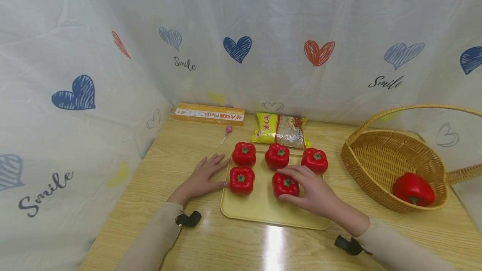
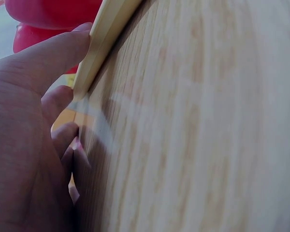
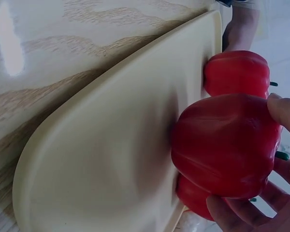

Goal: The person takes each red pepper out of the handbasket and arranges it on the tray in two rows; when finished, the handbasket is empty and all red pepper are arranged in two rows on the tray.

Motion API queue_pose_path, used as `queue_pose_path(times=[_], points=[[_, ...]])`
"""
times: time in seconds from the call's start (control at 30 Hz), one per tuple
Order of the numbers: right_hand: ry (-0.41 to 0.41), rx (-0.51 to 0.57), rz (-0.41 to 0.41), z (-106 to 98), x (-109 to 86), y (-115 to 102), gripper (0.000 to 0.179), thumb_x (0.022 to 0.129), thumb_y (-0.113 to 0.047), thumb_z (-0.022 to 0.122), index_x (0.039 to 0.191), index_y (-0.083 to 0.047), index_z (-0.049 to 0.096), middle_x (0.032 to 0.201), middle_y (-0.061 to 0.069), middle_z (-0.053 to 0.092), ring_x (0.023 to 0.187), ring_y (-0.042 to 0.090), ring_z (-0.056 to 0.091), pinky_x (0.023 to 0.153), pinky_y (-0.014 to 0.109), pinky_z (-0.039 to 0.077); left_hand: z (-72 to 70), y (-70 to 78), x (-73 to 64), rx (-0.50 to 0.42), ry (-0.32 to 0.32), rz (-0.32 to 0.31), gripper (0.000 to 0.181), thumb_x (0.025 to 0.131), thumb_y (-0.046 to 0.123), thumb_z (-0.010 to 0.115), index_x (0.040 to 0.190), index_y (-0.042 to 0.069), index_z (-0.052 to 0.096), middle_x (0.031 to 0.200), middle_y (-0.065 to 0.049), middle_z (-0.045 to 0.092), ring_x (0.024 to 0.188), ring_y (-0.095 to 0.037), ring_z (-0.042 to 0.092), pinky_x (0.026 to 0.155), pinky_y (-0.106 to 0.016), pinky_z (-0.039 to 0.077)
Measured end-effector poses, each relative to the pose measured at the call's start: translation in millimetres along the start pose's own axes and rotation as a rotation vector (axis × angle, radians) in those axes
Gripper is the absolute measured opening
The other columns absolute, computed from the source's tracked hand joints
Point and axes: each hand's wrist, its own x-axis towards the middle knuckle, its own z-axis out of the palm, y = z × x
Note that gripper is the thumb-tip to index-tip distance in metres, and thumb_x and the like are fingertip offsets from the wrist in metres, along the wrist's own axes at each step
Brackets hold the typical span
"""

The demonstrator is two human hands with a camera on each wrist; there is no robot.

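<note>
My right hand grips a red bell pepper with a green stem, thumb on its near side and fingers on its far side. The right wrist view shows this bell pepper upright, close over the cream tray. At the tray's left edge, my left hand lies with fingers spread, thumb at the rim. Several more red peppers stand upright on the tray: a front-left pepper, a back-left pepper, a back-middle pepper and a back-right pepper.
On the right, a wicker basket with a tall handle contains another red pepper. Behind the tray lie a yellow pasta bag, a pink lollipop and an orange pasta box. A heart-printed curtain encloses the wooden table.
</note>
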Motion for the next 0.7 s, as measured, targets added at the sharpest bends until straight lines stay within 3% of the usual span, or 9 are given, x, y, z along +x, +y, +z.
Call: queue_pose_path(times=[0.7], points=[[-0.012,0.028,0.002,12,10.7,-6,0.067,0.083,-0.050,0.082,0.140,-0.022,0.062,0.140,0.003,0.060,0.129,0.027,0.055,0.102,0.053,0.051,1.9,-2.7,0.1,0.006,0.004,0.005,0.078,0.094,0.052,0.067,0.159,0.021,0.038,0.168,-0.008,0.025,0.156,-0.031,0.012,0.125,-0.054,0.000]])
